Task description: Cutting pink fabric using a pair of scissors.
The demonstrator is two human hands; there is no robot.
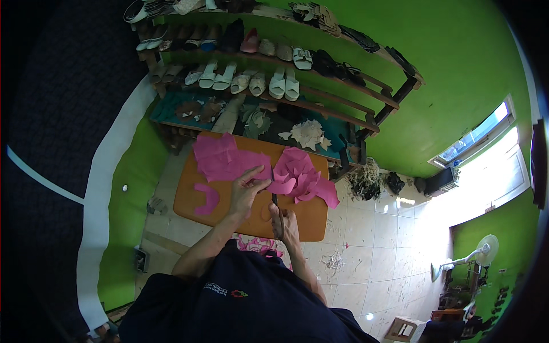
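Note:
A large pink sheet of thin, leather-like material (223,159) lies over the far left of the orange-brown table (186,197). My left hand (245,190) pinches the near edge of this sheet between thumb and fingers. Wrapped round the handles of a pair of dark scissors (275,199), my right hand (286,222) is close to the table's front. The blades point away from me, at the pink material by my left fingertips. Right of the scissors lies a heap of pink cut pieces (298,174). A curved pink piece (207,199) rests apart on the left.
Beyond the table, a wooden rack (337,100) holds rows of shoes and sandals, with pale scraps (309,134) on its lowest shelf. Pink offcuts (260,244) lie below the table's front edge. More scraps (333,261) litter the tiled floor. A fan (486,250) stands at right.

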